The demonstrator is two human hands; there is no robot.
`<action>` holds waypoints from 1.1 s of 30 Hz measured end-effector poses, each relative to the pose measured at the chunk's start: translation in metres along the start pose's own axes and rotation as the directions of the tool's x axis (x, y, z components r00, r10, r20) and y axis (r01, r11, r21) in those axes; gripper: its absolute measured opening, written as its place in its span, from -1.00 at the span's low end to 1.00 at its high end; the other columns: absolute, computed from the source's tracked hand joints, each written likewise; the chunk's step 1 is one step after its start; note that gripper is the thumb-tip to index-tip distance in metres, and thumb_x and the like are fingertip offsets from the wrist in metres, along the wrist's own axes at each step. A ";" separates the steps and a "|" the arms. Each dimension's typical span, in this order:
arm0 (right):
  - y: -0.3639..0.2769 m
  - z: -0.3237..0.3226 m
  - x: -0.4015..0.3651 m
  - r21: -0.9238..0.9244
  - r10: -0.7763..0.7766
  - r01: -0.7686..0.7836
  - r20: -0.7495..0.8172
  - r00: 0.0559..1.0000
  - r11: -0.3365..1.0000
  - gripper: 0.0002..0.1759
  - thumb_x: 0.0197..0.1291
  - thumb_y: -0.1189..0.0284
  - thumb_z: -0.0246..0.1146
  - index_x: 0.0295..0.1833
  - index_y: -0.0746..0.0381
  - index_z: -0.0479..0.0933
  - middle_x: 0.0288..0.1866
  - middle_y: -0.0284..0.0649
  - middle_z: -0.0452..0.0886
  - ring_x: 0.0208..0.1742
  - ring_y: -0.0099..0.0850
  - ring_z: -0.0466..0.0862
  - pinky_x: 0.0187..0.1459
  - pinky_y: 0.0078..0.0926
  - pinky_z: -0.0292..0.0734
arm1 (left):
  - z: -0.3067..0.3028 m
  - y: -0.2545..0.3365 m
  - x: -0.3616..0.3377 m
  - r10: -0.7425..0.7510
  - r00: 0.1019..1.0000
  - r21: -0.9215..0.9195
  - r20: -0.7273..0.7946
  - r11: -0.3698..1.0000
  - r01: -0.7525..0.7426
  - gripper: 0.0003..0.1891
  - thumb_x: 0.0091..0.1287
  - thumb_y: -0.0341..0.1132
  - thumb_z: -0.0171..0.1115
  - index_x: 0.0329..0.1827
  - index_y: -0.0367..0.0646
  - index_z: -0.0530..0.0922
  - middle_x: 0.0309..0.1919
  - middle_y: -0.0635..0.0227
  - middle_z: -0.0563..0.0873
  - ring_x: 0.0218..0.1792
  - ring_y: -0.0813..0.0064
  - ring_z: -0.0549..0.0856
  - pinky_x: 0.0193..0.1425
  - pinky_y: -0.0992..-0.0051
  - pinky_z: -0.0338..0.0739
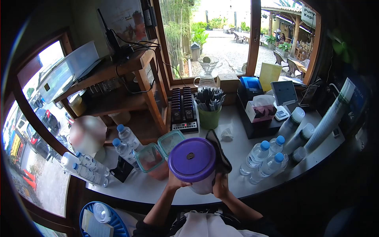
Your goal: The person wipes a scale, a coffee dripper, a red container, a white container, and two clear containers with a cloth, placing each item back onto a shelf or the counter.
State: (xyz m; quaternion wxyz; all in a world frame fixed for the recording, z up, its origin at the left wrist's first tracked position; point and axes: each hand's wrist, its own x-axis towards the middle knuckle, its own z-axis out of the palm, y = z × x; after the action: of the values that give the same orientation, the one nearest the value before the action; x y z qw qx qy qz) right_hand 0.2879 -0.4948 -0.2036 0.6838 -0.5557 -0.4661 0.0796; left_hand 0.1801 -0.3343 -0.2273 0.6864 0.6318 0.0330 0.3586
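Observation:
A jar with a round purple lid and a pale, see-through body is held in front of me over the counter's near edge. My left hand grips the jar's left side, just below the lid. On the other side my right hand is closed against the jar, with a dark, cloth-like piece rising from its fingers along the lid. Its fingertips are partly hidden. Left of the jar stand two clear containers with teal rims, one with reddish contents and another behind it.
Water bottles stand at the left and right. Stacked plastic cups lean at the far right. Behind are a green pot of wrapped straws or cutlery, a tissue box and a tablet. A wooden shelf rises at left.

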 end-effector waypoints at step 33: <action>-0.048 0.019 0.023 -0.522 -0.454 0.427 0.084 0.887 0.738 -0.42 -0.12 0.24 0.42 0.11 0.14 0.59 0.37 0.12 0.30 0.39 0.04 0.31 0.29 0.06 0.24 | 0.034 0.090 0.033 -0.178 0.951 -0.167 -0.252 0.976 0.139 -0.05 -0.08 0.06 0.47 0.28 -0.33 0.25 0.08 0.08 0.51 0.10 0.22 0.55 0.21 0.30 0.41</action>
State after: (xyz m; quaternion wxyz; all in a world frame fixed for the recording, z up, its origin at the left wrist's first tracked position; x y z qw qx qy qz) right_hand 0.2671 -0.4857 -0.1519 0.5154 -0.5969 -0.5707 -0.2289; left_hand 0.1809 -0.3505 -0.1268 0.7473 0.5209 0.1486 0.3850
